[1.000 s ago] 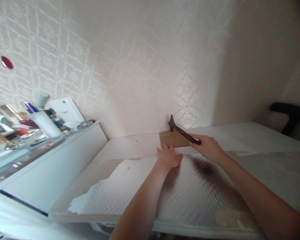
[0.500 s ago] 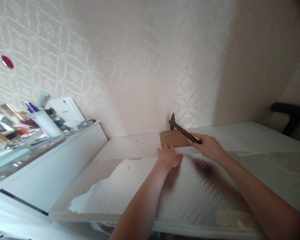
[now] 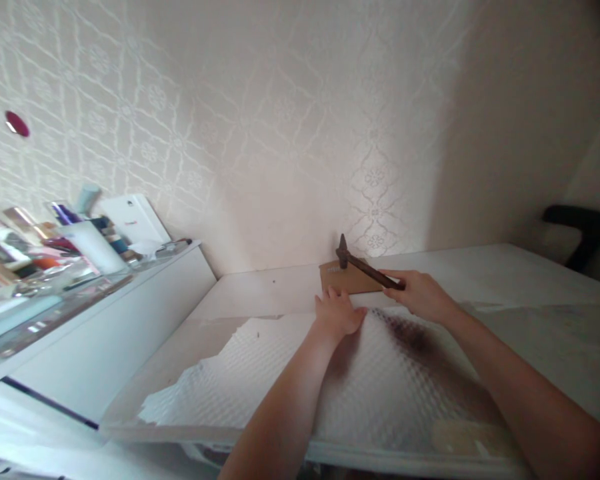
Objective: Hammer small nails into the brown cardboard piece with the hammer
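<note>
Near the wall, right hand (image 3: 423, 297) clasps a hammer (image 3: 364, 266) over the board (image 3: 349, 281); left hand (image 3: 337, 313), half-curled, presses its edge.

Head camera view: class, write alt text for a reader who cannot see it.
A person's right hand holds a dark hammer, its head at a brown board on a white table. The left hand rests at the board's near edge. A shelf of bottles stands at left.

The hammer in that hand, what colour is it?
The hammer is dark brown, head and handle alike; the head view shows it against the tan board.
</note>
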`<state>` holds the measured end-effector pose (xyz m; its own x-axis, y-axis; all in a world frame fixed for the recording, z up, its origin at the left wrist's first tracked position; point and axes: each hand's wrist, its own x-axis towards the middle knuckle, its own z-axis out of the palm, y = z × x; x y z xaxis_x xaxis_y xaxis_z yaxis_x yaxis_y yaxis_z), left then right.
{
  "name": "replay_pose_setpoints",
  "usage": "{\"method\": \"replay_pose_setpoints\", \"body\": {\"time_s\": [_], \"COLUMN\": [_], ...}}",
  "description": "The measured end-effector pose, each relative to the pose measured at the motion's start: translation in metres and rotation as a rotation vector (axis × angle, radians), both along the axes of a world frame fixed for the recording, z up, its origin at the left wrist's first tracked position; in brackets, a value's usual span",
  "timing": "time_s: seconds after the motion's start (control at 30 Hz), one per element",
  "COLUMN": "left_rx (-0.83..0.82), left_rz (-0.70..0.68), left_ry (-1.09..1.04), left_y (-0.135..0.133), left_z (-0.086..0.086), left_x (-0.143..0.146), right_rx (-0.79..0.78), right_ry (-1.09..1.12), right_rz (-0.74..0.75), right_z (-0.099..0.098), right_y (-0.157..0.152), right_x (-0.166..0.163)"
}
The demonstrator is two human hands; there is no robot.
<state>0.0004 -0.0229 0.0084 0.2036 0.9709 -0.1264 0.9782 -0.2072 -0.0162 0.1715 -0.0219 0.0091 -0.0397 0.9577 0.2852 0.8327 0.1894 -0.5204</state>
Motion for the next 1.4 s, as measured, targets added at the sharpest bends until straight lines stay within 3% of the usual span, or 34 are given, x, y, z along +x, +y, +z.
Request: {"method": "replay_pose_setpoints", "body": {"time_s": [0.6,0.83,1.07,1.2,1.4], "left_rx": [0.032,0.019,0.025,0.023,0.023], "left_rz": [-0.021,-0.019,-0.021,-0.02,-0.017], "left_ry": [0.001,0.0,-0.001,-0.004,-0.005], "left_y": [0.0002,0.0009,-0.0006,-0.0001,-0.0005], "left_z": [-0.004,-0.0025,-0.002,-0.0024,-0.0013], "left_x": [-0.0015,-0.0013,-0.0011,-0.0015,-0.0003], "right_rx": [0.012,-0.013,0.042,-0.025,0.033], "right_ry": [-0.013,0.062,-0.014,0.078,0.053], "right_rz": [-0.044,0.035,-0.019,0.018,-0.033], "right_z": [0.0053,0.0064,0.0046,0.0042,0.0028], "right_y": [-0.003,-0.0035,-0.0044,-0.0025,-0.0015], "right_x": [-0.0016,0.0014,-0.0014,0.0047,0.0023]}}
